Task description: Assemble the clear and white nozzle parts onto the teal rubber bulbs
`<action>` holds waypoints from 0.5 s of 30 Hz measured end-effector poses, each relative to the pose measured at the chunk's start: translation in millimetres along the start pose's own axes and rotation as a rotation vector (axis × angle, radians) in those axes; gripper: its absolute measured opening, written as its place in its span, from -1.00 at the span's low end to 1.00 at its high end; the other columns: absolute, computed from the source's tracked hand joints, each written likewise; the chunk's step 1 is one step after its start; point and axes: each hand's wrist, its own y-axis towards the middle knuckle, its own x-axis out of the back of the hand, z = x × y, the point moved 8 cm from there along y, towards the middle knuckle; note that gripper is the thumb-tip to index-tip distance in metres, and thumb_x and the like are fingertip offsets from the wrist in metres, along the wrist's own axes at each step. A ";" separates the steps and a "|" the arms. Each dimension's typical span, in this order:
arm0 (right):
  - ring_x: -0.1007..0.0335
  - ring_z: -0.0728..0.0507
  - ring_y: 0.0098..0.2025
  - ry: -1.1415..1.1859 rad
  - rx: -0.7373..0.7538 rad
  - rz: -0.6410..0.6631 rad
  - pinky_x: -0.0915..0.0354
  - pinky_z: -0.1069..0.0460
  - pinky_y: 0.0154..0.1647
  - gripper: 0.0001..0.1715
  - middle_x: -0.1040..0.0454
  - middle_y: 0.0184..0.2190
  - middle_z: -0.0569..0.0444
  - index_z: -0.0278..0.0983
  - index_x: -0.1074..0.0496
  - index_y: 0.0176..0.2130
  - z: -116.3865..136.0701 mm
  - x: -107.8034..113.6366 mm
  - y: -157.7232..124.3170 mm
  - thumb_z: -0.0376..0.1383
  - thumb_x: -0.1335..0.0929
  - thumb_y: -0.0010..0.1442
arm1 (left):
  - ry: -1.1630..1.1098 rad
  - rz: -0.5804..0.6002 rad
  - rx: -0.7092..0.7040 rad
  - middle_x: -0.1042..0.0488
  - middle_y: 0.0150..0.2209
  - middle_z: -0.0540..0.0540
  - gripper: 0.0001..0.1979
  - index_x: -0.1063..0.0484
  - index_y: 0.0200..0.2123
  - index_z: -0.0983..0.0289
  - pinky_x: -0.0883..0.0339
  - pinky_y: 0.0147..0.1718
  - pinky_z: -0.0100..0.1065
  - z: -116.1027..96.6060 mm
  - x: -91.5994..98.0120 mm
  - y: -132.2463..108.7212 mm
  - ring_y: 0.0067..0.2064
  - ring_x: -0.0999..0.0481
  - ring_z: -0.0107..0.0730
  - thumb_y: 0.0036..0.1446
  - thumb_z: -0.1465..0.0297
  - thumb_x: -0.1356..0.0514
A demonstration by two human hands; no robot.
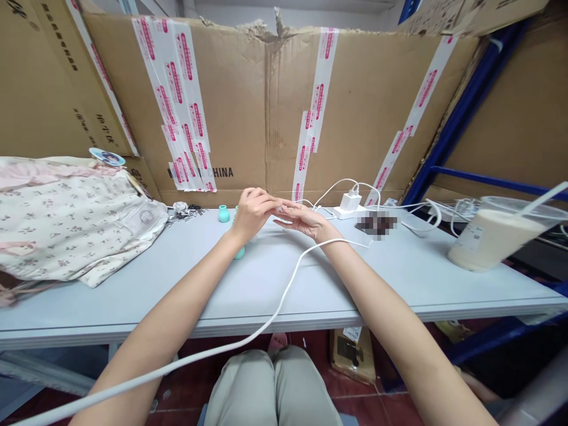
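Note:
My left hand (254, 212) is raised over the middle of the table, bent at the wrist, its fingers closed and pointing right. Its fingertips meet those of my right hand (308, 221), which is turned partly palm up with its fingers stretched and slightly apart. A small pale spot shows where the fingertips meet; what it is I cannot make out. Left of my hands stands a small teal jar-shaped piece (223, 214). Another teal piece (239, 254) shows under my left wrist, mostly hidden by it, and a bit of teal peeks out behind that hand.
A white cable (284, 296) runs across the front, over my right wrist. A floral cloth bag (66, 219) lies at left, near small metal items (184, 210). A white charger (351, 201), a blurred-out dark thing (377, 223) and a drink cup (497, 236) are at right. Cardboard (239, 106) stands behind.

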 end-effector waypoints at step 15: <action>-0.42 -0.12 -0.01 -0.093 -0.006 0.126 -0.18 -0.17 0.20 -0.71 -0.56 -0.24 0.04 -0.28 -0.52 -0.27 11.1 -6.0 -4.0 -0.22 -0.50 -0.03 | -0.104 -0.231 -0.056 -0.60 -0.37 0.00 -0.79 -0.53 -0.30 0.17 -0.14 -0.22 -0.24 -18.1 20.4 2.3 -0.33 -0.42 -0.43 0.22 0.35 -0.08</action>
